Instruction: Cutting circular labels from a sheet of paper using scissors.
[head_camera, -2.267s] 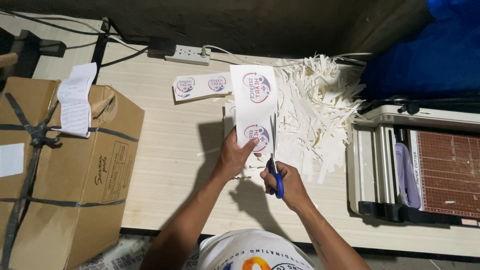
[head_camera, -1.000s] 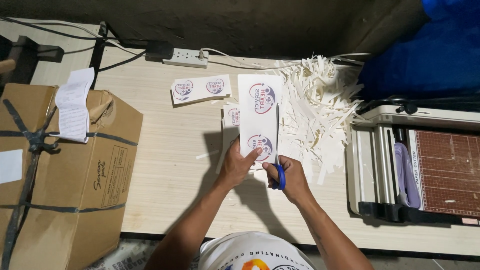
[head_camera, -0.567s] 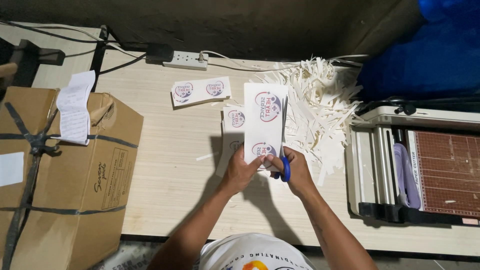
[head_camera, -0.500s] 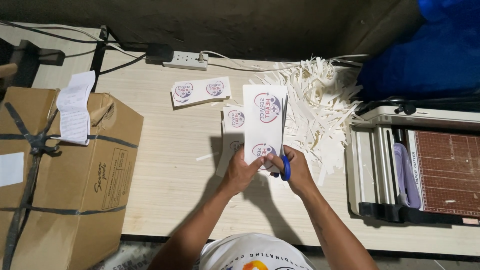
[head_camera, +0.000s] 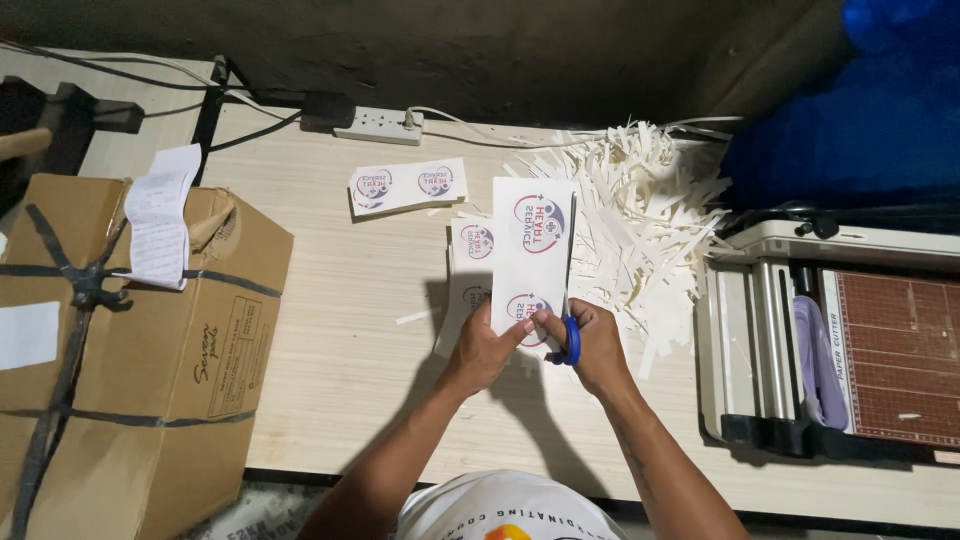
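Since the earlier frame the scissors (head_camera: 570, 330) have travelled up the right edge of the printed sheet (head_camera: 532, 255), blades now running along it. Their tips are hard to make out against the paper. Right hand (head_camera: 598, 345) has fingers curled through the blue handles; left hand (head_camera: 487, 350) pinches the sheet's lower edge. Both wrists hide the sheet's bottom corner. A cut strip of round labels (head_camera: 408, 185) lies near the white power strip (head_camera: 378, 125). A brown cardboard box (head_camera: 130, 340) sits left, paper trimmings (head_camera: 640, 230) right.
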